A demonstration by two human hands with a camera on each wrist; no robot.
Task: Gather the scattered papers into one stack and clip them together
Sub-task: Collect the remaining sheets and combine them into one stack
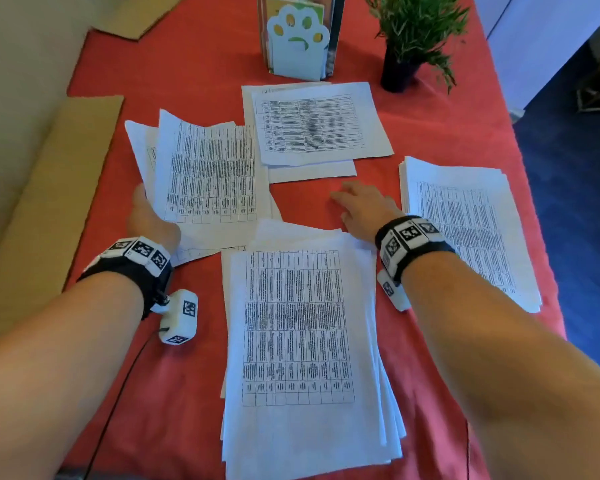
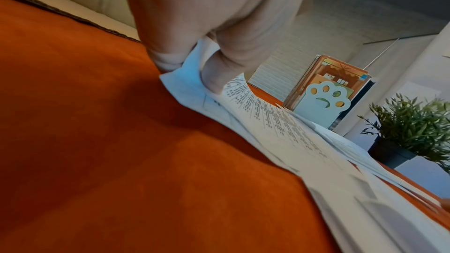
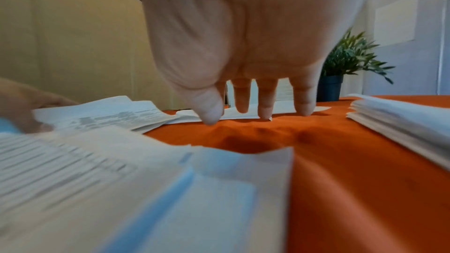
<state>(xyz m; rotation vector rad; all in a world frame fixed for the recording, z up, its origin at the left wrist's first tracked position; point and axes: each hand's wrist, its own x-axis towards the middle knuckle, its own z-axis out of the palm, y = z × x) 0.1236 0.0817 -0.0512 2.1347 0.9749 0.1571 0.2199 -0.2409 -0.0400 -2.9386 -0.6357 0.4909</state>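
Head view: four loose piles of white printed sheets spread over red-orange tablecloth [image 1: 430,133]. Left pile of table-printed paper [image 1: 208,174] pinched at its near-left edge by left hand [image 1: 149,220], thumb on top and fingers beneath, edge lifted off the cloth. Right hand [image 1: 364,206] flat over bare cloth between piles, fingers straight and spread, holding nothing; fingertips [image 3: 265,109] at or just above the cloth. Near pile [image 1: 298,327] between both forearms. Far pile [image 1: 319,126] before white paw-shaped book holder [image 1: 300,43]. Right pile [image 1: 468,230] beside right wrist. Green potted plant [image 1: 416,32] at far right.
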